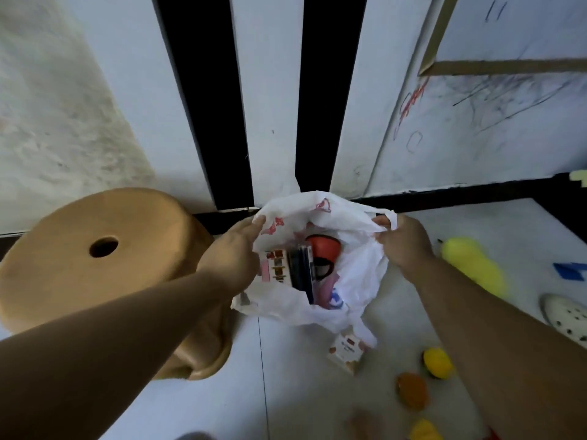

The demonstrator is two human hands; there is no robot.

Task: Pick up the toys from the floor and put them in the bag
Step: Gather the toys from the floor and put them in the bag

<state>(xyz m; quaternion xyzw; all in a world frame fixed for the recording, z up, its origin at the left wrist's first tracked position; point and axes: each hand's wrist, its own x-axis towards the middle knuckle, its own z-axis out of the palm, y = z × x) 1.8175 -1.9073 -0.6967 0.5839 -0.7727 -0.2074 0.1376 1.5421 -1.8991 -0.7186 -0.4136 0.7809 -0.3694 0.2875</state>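
A white plastic bag (pixel 359 274) with red print stands open on the floor by the wall. My left hand (pixel 233 254) grips its left rim and my right hand (pixel 401 241) pinches its right handle, holding the mouth apart. Inside lie a red ball (pixel 324 249), a dark flat box (pixel 301 274) and a small printed carton (pixel 274 265). On the floor to the right lie a small printed box (pixel 346 352), a yellow plush toy (pixel 473 265), a yellow ball (pixel 438 363), an orange toy (pixel 413 390) and another yellow toy (pixel 424 430).
A tan plastic stool (pixel 95 255) stands close on the left, touching my left forearm. A white clog (pixel 568 315) and a blue piece (pixel 570 271) lie at the right edge. Behind the bag rises a white wall with black stripes and scribbles.
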